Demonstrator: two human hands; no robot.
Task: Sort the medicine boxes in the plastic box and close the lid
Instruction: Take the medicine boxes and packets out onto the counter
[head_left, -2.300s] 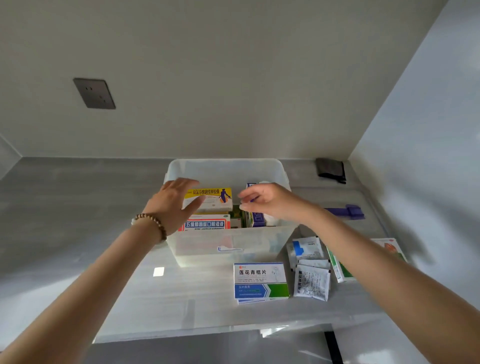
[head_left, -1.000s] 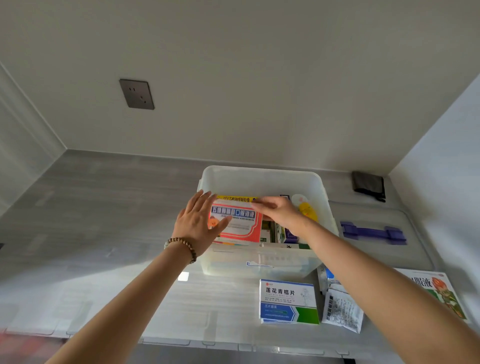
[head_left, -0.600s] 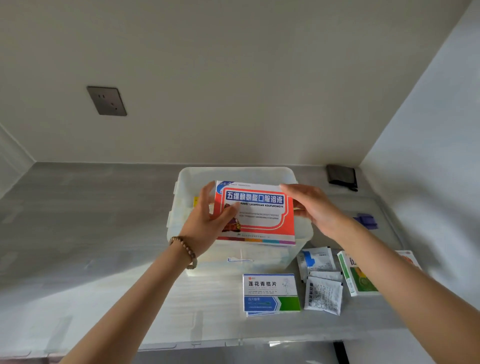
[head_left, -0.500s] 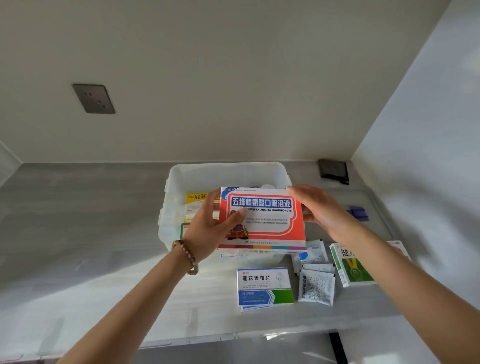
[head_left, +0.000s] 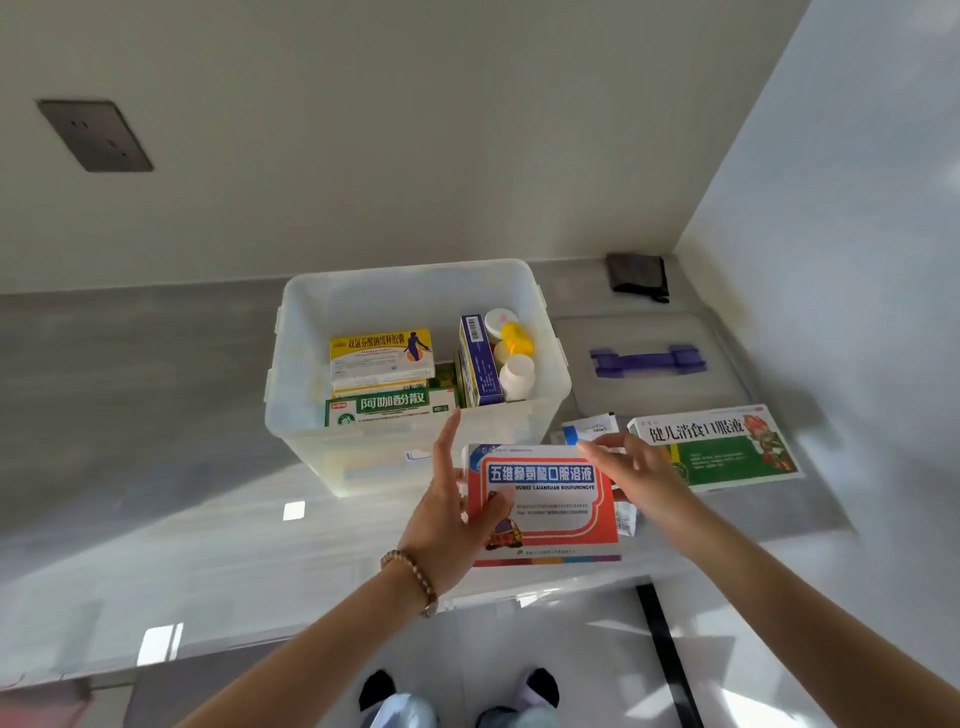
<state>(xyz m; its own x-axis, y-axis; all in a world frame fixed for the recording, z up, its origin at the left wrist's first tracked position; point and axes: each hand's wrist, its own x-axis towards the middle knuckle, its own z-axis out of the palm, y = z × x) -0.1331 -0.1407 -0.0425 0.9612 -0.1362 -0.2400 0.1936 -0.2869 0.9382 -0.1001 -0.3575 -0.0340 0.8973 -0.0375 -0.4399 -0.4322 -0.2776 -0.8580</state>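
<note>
Your left hand (head_left: 447, 525) gripped the left edge of the red medicine box (head_left: 550, 512), thumb on its face. Your right hand (head_left: 641, 475) pinched its upper right corner. You held it above the desk (head_left: 156, 415), just in front of the open plastic box (head_left: 293, 364). The lid (head_left: 649, 397) lay flat to the right.

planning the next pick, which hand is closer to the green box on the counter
Right. The right hand is beside the left end of the green box; the left hand grips the red box by its left edge, farther away.
</note>
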